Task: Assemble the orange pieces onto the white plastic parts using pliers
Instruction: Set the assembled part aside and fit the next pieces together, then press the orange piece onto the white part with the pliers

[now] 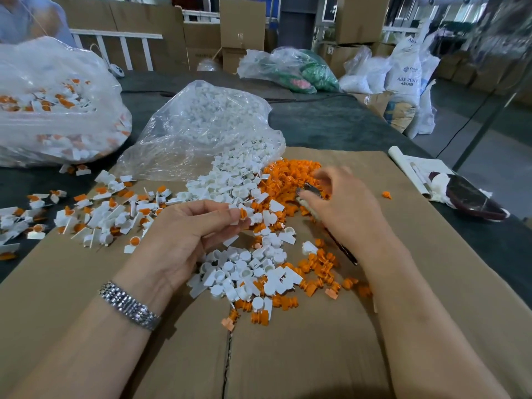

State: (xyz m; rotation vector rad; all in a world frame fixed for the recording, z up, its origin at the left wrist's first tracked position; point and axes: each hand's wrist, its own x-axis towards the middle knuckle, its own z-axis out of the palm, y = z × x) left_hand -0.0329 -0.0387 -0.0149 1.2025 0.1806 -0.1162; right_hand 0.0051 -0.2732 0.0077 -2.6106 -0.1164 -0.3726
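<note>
My left hand [190,234] pinches a white plastic part with an orange piece [243,213] in it, between thumb and fingertips. My right hand [345,208] grips the pliers [312,191]; their metal jaws stick out to the left over the orange pile and a dark handle [345,251] shows below my wrist. Its fingers are blurred. Loose orange pieces [290,177] lie heaped just beyond my right hand. Loose white parts [239,272] lie mixed with orange ones between my hands. Assembled white-and-orange parts [100,214] are spread to the left.
All of it lies on flattened brown cardboard [288,355] over a dark table. An open clear bag of white parts [207,125] sits behind, and a bag of assembled parts [51,105] at far left. A dark red dish [472,200] and rolled paper lie at right.
</note>
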